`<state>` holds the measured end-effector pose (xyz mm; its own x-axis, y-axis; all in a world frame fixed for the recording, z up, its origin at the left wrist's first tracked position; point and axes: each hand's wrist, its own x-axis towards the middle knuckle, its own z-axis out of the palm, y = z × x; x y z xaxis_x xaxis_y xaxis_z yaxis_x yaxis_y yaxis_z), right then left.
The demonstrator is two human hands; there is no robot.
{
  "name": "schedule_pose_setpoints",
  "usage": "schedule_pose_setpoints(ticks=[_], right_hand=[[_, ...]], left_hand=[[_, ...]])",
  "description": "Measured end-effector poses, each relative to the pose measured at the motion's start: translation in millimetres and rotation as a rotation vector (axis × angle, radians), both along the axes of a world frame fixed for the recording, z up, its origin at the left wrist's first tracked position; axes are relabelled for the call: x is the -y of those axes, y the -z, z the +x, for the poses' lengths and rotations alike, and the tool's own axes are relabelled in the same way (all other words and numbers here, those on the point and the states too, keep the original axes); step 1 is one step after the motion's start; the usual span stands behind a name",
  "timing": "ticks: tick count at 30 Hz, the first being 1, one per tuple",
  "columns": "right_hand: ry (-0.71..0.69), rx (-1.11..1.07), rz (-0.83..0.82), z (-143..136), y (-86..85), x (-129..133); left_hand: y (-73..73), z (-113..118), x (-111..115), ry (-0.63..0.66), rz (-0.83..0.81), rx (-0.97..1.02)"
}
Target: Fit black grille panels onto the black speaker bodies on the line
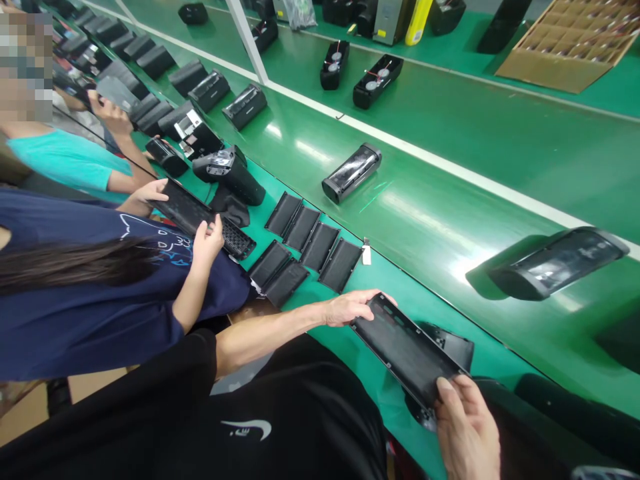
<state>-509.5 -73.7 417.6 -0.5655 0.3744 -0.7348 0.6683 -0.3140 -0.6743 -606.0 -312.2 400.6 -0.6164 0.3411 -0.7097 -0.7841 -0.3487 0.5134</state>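
Between my two hands I hold a long black plastic panel [407,347], its hollow, ribbed inner side facing up. My left hand [350,308] grips its far left end, thumb on the inner face. At the near right end my right hand [465,417] pinches the edge with the thumb on top. Under and behind the panel lies another black part [453,345], partly hidden. Several similar black panels [320,247] lie in rows on the green bench left of my left hand.
A co-worker in a dark blue shirt [100,320] holds a black housing [195,213] close on my left. Black speaker-like units [353,173] rest on the green conveyor [425,173]. A cardboard box [555,70] stands at the back right. Black parts [540,427] lie right of my right hand.
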Motion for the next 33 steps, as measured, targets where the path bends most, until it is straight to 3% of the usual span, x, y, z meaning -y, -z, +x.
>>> schedule_pose_setpoints(ticks=[5, 11, 18, 25, 27, 30, 33], right_hand=[[-0.022, -0.01, 0.012, 0, 1.0, 0], [-0.046, 0.003, 0.031, 0, 4.9, -1], [0.039, 0.058, 0.017, -4, 3.4, 2], [-0.042, 0.076, 0.0, -17, 0.7, -7], [-0.133, 0.035, -0.02, -27, -1.7, -4], [-0.327, -0.036, -0.081, -50, -3.4, 4], [-0.427, -0.08, -0.083, -93, -0.4, -1]], left_hand=[[5.7, -2, 2, 0.14, 0.04, -0.071], [19.2, -1, 5, 0.132, 0.148, -0.121], [25.2, 3, 7, 0.113, 0.223, -0.107], [35.3, 4, 17, 0.089, 0.482, 0.075], [34.9, -2, 17, 0.157, 0.49, 0.218], [26.9, -12, 15, 0.424, 0.538, 0.469], [14.9, -19, 17, 0.602, 0.609, 0.559]])
